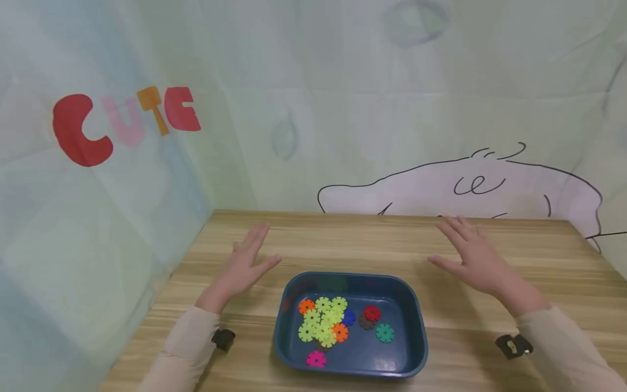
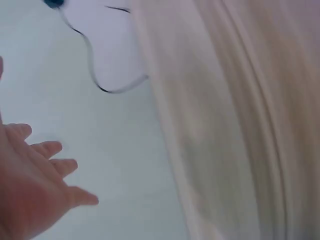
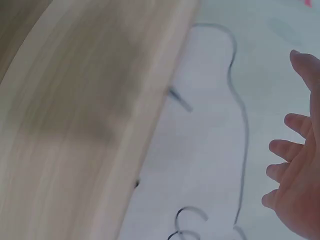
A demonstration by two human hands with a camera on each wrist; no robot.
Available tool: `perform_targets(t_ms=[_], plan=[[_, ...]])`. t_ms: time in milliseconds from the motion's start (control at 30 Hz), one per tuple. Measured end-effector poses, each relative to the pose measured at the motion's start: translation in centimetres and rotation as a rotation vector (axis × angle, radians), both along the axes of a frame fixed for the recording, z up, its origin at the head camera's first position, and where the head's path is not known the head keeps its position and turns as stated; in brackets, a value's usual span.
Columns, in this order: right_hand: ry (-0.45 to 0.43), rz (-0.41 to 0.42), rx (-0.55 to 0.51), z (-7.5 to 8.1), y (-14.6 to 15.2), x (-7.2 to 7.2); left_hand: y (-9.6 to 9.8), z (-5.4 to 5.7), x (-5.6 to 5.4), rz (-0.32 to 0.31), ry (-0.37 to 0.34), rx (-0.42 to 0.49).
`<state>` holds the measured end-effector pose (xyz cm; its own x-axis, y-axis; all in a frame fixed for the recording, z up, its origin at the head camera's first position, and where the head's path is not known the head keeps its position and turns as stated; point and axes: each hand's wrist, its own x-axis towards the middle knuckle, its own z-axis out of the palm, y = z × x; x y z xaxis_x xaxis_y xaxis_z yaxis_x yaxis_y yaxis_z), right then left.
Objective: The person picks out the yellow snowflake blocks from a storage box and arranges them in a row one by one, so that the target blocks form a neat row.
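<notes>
A dark blue plastic tray (image 1: 352,369) sits on the wooden table, holding several small notched plastic discs. Most are yellow-green discs (image 1: 312,317) bunched at its left side; an orange disc (image 1: 306,306), a pink disc (image 1: 316,359), a red disc (image 1: 372,313) and a green disc (image 1: 385,332) lie among or beside them. My left hand (image 1: 240,269) is held beyond the tray's left corner, fingers spread and nothing in it. Off the tray's far right side, my right hand (image 1: 477,261) is likewise spread and holds nothing. Both wrist views show the fingers extended, with no disc in sight.
The wood-grained table (image 1: 343,239) ends at a pale cloth backdrop (image 1: 264,109) that bears a cartoon outline and the coloured letters CUTE. Another cloth side runs along the left. A dark wrist device (image 1: 223,340) is strapped at each sleeve.
</notes>
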<state>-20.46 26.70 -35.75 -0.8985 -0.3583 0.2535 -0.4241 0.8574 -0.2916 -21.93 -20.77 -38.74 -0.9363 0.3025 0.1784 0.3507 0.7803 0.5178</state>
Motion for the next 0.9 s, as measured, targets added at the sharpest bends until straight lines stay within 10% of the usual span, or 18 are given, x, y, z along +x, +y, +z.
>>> perform_targets(t_ms=[333,900], plan=[[-0.031,0.214,-0.167,1.8,-6.8,3.0,1.3,1.4,4.9,-0.220,-0.059,0.349],[-0.316,0.491,-0.352,0.4,-15.9,7.6,2.2,-0.2,8.1,-0.319,-0.241,0.341]])
